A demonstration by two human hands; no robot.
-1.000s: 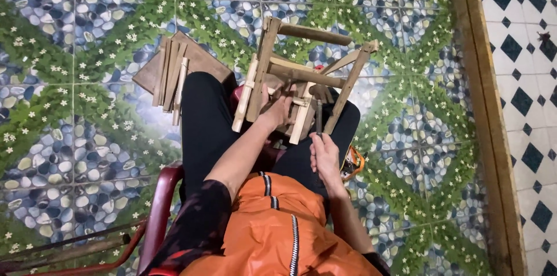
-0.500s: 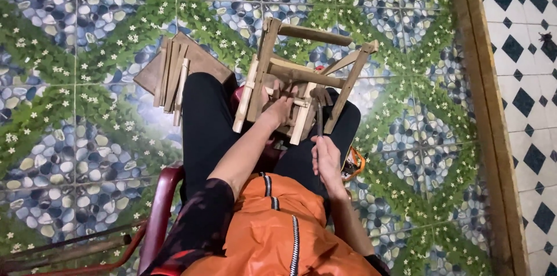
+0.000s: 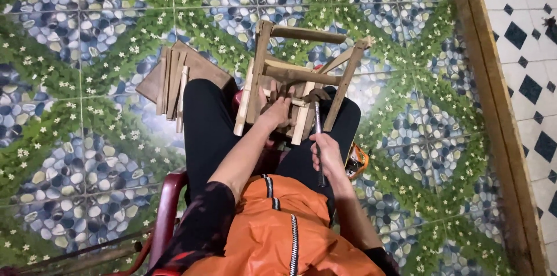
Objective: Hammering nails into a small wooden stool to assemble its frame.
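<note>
A small wooden stool frame (image 3: 296, 78) rests on the seated person's knees. The left hand (image 3: 277, 110) grips its slats, fingers curled; the right hand (image 3: 326, 154), just below the frame, is wrapped around a hammer (image 3: 318, 131).

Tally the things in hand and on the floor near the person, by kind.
Wooden frame, on the lap, steadied by the left hand: 1
Hammer, in the right hand: 1
Pile of wooden slats on a board on the floor: 1
Red chair: 1
Total: 4
</note>
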